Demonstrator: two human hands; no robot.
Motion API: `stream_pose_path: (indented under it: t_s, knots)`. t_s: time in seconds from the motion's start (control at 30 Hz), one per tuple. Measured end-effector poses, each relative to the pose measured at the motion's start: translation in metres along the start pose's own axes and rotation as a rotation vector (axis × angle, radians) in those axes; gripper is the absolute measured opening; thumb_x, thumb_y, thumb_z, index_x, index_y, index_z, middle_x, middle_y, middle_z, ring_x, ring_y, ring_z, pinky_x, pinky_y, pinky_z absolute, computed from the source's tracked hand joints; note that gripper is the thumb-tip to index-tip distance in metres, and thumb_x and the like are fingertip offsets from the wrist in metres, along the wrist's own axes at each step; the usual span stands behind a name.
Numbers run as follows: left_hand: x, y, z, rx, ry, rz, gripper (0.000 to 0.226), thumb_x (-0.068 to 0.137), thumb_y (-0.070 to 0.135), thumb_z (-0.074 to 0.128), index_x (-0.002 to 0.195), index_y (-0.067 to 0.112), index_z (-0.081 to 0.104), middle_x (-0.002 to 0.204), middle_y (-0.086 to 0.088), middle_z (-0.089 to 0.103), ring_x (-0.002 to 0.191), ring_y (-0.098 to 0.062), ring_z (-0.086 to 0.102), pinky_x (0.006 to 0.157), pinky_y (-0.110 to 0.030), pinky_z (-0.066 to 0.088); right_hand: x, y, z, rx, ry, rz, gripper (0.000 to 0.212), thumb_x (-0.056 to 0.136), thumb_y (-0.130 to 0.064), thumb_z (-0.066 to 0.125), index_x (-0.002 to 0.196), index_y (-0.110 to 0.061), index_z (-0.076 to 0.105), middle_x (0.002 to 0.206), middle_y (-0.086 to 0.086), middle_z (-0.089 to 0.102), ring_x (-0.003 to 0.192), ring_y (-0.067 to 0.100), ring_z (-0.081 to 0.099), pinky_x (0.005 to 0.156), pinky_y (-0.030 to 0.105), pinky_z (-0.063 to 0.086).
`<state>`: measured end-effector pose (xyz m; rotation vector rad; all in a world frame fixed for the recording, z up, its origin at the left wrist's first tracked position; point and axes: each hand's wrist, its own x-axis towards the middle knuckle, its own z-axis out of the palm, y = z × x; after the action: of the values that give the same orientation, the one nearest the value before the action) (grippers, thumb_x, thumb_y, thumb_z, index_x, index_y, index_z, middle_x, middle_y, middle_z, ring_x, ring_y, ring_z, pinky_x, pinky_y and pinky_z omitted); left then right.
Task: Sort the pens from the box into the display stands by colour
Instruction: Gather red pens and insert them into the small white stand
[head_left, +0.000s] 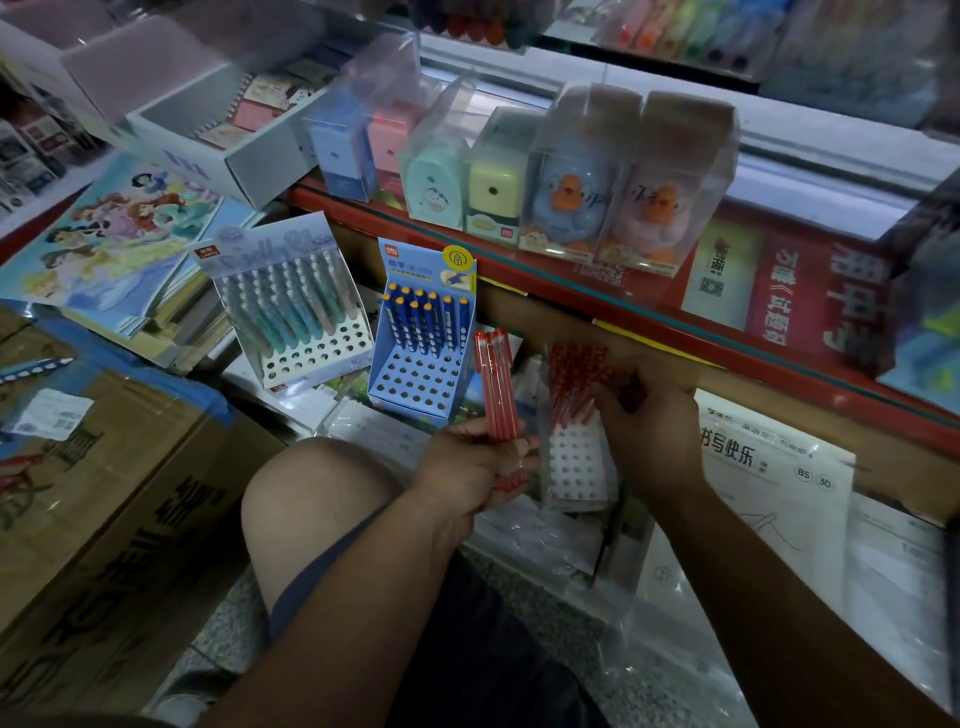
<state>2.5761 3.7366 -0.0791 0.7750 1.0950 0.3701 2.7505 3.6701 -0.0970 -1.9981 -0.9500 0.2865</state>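
Observation:
My left hand grips a bunch of red pens, held upright by their lower ends. To its right a white display stand with rows of holes carries several red pens in its back rows. My right hand sits at that stand's right side, fingers closed around the red pens standing there. A blue display stand holds several dark blue pens. Left of it a pale stand holds several teal and grey pens.
A large cardboard box fills the left. Colouring books lie behind it. A red-edged shelf carries boxed pencil sharpeners. Plastic-wrapped paper packs lie at the right. My bare knee is below the stands.

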Motion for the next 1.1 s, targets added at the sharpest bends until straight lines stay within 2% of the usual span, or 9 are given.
stream_pose_path:
  t_s: [0.1,0.3,0.43,0.63,0.73,0.8,0.9,1.0,1.1]
  knots:
    - [0.002,-0.001,0.0,0.008,-0.004,-0.002,0.02,0.088,-0.003,0.067,0.103,0.01,0.069,0.1,-0.009,0.077,0.097,-0.028,0.073,0.085,-0.041,0.059,-0.001,0.003,0.005,-0.029,-0.04,-0.006,0.015,0.09,-0.017,0.071,0.096,-0.027,0.06,0.082,-0.02,0.058,0.076,-0.007,0.056,0.069,0.017,0.044]
    - [0.003,-0.001,-0.001,0.007,-0.016,-0.007,0.02,0.089,-0.003,0.067,0.103,0.011,0.069,0.1,-0.009,0.077,0.096,-0.026,0.073,0.082,-0.038,0.059,-0.002,0.008,0.012,-0.121,-0.092,0.004,0.008,0.091,-0.018,0.07,0.098,-0.02,0.069,0.087,-0.009,0.067,0.074,0.001,0.058,0.066,0.012,0.039]
    - [0.003,-0.002,-0.002,0.02,-0.027,-0.008,0.023,0.088,-0.003,0.067,0.106,0.01,0.069,0.103,-0.01,0.076,0.1,-0.028,0.073,0.083,-0.039,0.059,-0.006,0.01,0.02,-0.268,-0.145,-0.016,0.009,0.092,-0.016,0.068,0.098,-0.013,0.074,0.095,0.002,0.074,0.077,0.01,0.06,0.07,0.02,0.038]
    - [0.0,-0.001,-0.003,0.061,-0.087,-0.027,0.024,0.088,-0.001,0.069,0.109,0.01,0.071,0.102,-0.008,0.077,0.096,-0.021,0.073,0.084,-0.038,0.059,0.0,0.005,0.013,-0.303,-0.194,-0.014,0.014,0.091,-0.021,0.07,0.1,-0.012,0.074,0.097,0.004,0.075,0.082,0.014,0.067,0.073,0.024,0.046]
    - [-0.001,-0.001,-0.002,0.092,-0.116,-0.027,0.02,0.086,-0.001,0.07,0.1,0.013,0.073,0.101,-0.007,0.077,0.092,-0.02,0.073,0.089,-0.041,0.057,0.003,-0.005,0.001,-0.17,-0.143,0.042,0.011,0.091,-0.029,0.07,0.096,-0.02,0.07,0.084,-0.002,0.074,0.075,0.015,0.069,0.069,0.033,0.056]
    - [-0.001,-0.002,-0.002,0.123,-0.136,-0.033,0.018,0.084,-0.001,0.072,0.097,0.013,0.073,0.099,-0.008,0.077,0.091,-0.021,0.072,0.088,-0.041,0.056,0.003,-0.018,-0.007,0.053,-0.157,0.108,0.01,0.094,-0.033,0.066,0.095,-0.024,0.07,0.077,-0.005,0.072,0.07,0.011,0.07,0.062,0.035,0.057]
    - [-0.002,-0.004,0.0,0.19,-0.192,-0.04,0.019,0.084,0.001,0.073,0.099,0.013,0.074,0.098,-0.007,0.077,0.092,-0.021,0.073,0.087,-0.039,0.056,0.004,-0.037,-0.015,0.318,-0.258,0.147,0.016,0.096,-0.023,0.063,0.108,-0.016,0.07,0.085,-0.002,0.075,0.074,0.012,0.072,0.058,0.026,0.056]
    - [-0.002,-0.005,0.0,0.22,-0.229,-0.037,0.021,0.086,0.001,0.072,0.104,0.012,0.074,0.099,-0.007,0.077,0.091,-0.02,0.073,0.086,-0.037,0.056,0.005,-0.043,-0.017,0.353,-0.308,0.114,0.017,0.095,-0.012,0.064,0.111,-0.011,0.069,0.089,0.002,0.074,0.074,0.014,0.072,0.059,0.022,0.055]
    - [-0.001,-0.005,0.0,0.193,-0.206,-0.025,0.022,0.086,0.0,0.071,0.106,0.008,0.072,0.096,-0.006,0.077,0.088,-0.019,0.074,0.077,-0.032,0.058,0.005,-0.042,-0.018,0.367,-0.282,0.133,0.014,0.095,-0.01,0.063,0.108,-0.009,0.069,0.085,0.004,0.074,0.071,0.017,0.071,0.059,0.023,0.056]
